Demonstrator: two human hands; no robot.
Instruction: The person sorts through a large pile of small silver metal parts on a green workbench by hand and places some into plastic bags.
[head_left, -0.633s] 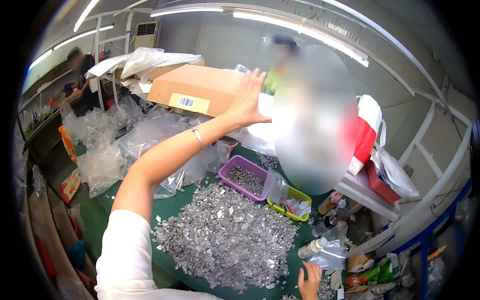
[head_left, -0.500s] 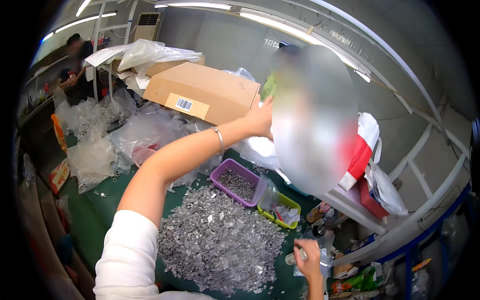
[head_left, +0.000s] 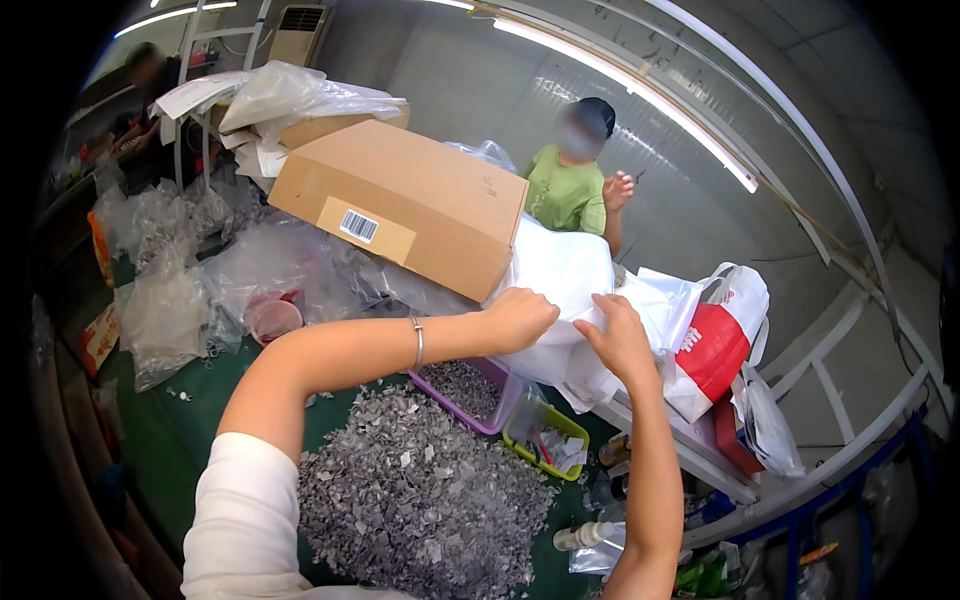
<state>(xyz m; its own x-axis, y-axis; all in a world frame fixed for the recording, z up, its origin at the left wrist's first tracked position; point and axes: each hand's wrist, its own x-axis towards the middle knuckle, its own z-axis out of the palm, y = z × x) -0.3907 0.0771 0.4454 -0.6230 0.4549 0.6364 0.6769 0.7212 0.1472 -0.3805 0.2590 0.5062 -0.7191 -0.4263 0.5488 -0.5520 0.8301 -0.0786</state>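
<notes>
My left hand is closed in a fist on a white plastic bag, just in front of the cardboard box. Beside it, my right hand pinches the bag's near edge, with thumb and fingers bent at the plastic. The bag lies bunched over a ledge, and its lower part hangs behind my hands. Below my left wrist is a purple bin of small grey metal pieces, partly covered by the forearm. A large heap of flat grey metal pieces spreads over the green table.
A yellow-green basket stands beside the purple bin. A small bottle lies at the heap's right. A red and white bag sits on the right ledge. Clear bags crowd the left. A person in green stands beyond the box.
My right hand has risen from beside the small bottle to the white plastic. My left hand has come down and closed on it. The large blurred area is gone, showing the person in green.
</notes>
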